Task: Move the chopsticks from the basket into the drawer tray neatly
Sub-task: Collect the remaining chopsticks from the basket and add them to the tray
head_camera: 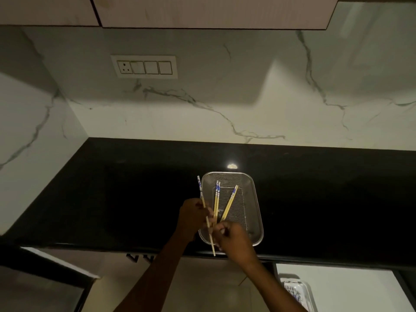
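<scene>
A metal mesh basket (252,194) stands on the black counter near its front edge. Several pale wooden chopsticks with blue and white tops fan out above it. My left hand (191,216) is shut on one chopstick (202,197) that slants over the basket's left rim. My right hand (234,240) pinches the lower ends of the other chopsticks (227,207), whose tops point up over the basket. An open drawer (342,287) at the lower right holds a clear tray (302,293) with something blue and white in it, partly hidden by my right forearm.
The black counter (112,199) runs left and right of the basket, with a marble backsplash (202,113) and a switch plate (144,67) behind. Wall cabinets (202,12) hang overhead. A dark cabinet edge (45,266) juts out at lower left.
</scene>
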{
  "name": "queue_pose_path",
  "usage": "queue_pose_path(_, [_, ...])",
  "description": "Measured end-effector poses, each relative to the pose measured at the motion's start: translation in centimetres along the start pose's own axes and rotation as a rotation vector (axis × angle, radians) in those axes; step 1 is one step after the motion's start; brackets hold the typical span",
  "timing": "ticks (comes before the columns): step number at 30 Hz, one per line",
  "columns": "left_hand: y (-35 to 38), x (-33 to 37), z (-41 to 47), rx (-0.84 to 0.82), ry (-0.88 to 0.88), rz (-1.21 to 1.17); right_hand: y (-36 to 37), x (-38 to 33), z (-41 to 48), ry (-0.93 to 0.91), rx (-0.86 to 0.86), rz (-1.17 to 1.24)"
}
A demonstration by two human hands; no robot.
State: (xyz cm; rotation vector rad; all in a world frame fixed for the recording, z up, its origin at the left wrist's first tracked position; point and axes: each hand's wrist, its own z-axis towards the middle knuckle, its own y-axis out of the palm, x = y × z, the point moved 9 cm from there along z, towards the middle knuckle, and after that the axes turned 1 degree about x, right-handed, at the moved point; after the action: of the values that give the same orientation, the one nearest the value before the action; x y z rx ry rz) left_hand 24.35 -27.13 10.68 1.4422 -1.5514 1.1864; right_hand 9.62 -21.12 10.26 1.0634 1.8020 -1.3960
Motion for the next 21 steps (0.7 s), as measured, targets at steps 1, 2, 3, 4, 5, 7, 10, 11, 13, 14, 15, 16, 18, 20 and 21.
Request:
queue_pose_path(1, [-0.5, 0.1, 0.0, 0.014, -0.011, 0.009, -0.5, -0.1, 0.8, 0.011, 0.036, 0.029])
queue_pose_path(2, [-0.9, 0.1, 0.0, 0.026, -0.024, 0.006, -0.9, -0.3, 1.7, 0.026, 0.075, 0.029])
queue_pose_path(3, [-1.2, 0.1, 0.1, 0.031, -0.035, 0.007, -1.1, -0.4, 2.7, 0.045, 0.100, 0.014])
queue_pose_path(4, [-1.5, 0.1, 0.1, 0.029, -0.044, 0.005, -1.0, -0.3, 3.9, 0.070, 0.106, -0.015])
queue_pose_path(5, [-1.7, 0.0, 0.1, 0.023, -0.054, 0.009, -0.6, 0.0, 5.1, 0.103, 0.095, -0.050])
queue_pose_path(7, [-2.1, -0.2, 0.1, 0.018, -0.071, 0.008, 0.5, 0.5, 6.9, 0.161, 0.048, -0.137])
queue_pose_path(10, [-2.6, -0.7, 0.0, 0.016, -0.076, 0.008, 1.8, 1.2, 8.3, 0.199, 0.040, -0.197])
queue_pose_path(11, [-2.8, -1.0, 0.0, 0.016, -0.080, 0.008, 1.8, 1.5, 8.5, 0.214, 0.058, -0.208])
queue_pose_path(13, [-3.0, -1.5, 0.0, 0.022, -0.089, 0.006, 1.7, 2.0, 8.5, 0.242, 0.077, -0.221])
queue_pose_path(14, [-3.1, -1.8, 0.0, 0.025, -0.091, 0.004, 1.7, 2.3, 8.4, 0.254, 0.077, -0.216])
queue_pose_path(15, [-3.2, -1.9, -0.1, 0.027, -0.095, -0.002, 1.6, 2.4, 8.3, 0.262, 0.079, -0.208])
queue_pose_path(16, [-3.2, -2.0, -0.1, 0.027, -0.097, -0.010, 1.4, 2.5, 8.1, 0.268, 0.087, -0.190])
queue_pose_path(18, [-3.1, -2.1, -0.2, 0.020, -0.098, -0.031, 0.7, 2.3, 7.1, 0.272, 0.112, -0.078])
queue_pose_path(20, [-2.8, -1.9, -0.2, -0.001, -0.101, -0.066, 0.2, 1.6, 5.5, 0.250, 0.104, 0.143])
queue_pose_path(21, [-2.6, -1.8, -0.2, -0.010, -0.101, -0.073, 0.2, 1.0, 4.5, 0.218, 0.075, 0.249])
